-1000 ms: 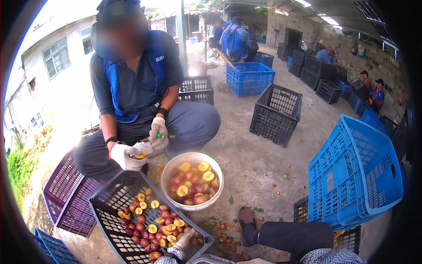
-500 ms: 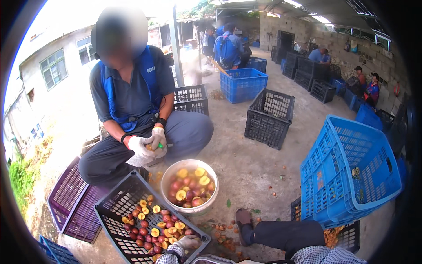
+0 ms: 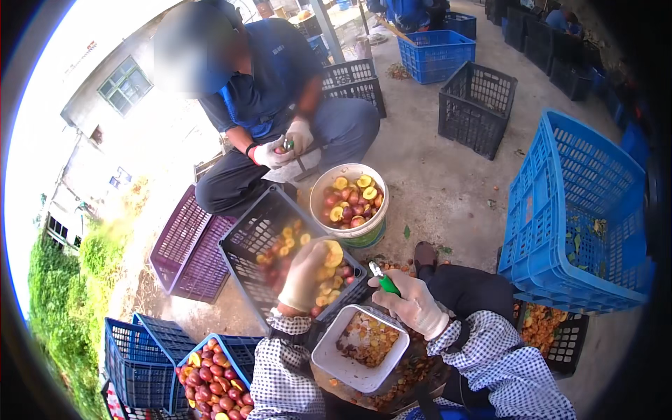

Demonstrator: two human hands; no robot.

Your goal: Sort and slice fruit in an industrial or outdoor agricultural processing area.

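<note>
My gloved left hand is above the dark crate, its fingers closed on a plum half with yellow flesh; motion blurs it slightly. Red plums and cut halves lie in the crate below. In my gloved right hand is a small green-handled tool with a short metal tip pointing up and left. Between my forearms stands a white square tub with orange-brown plum scraps in the bottom. Its kind of blade cannot be made out.
A round white bucket of cut plums stands beyond the crate, beside a seated co-worker with gloved hands. Blue crates rise at right. A blue crate heaped with plums is at lower left, near purple crates.
My view has swung left and down. My left hand has risen from the crate's near corner with a plum half. My right hand with the green-handled tool and the white tub have come into view.
</note>
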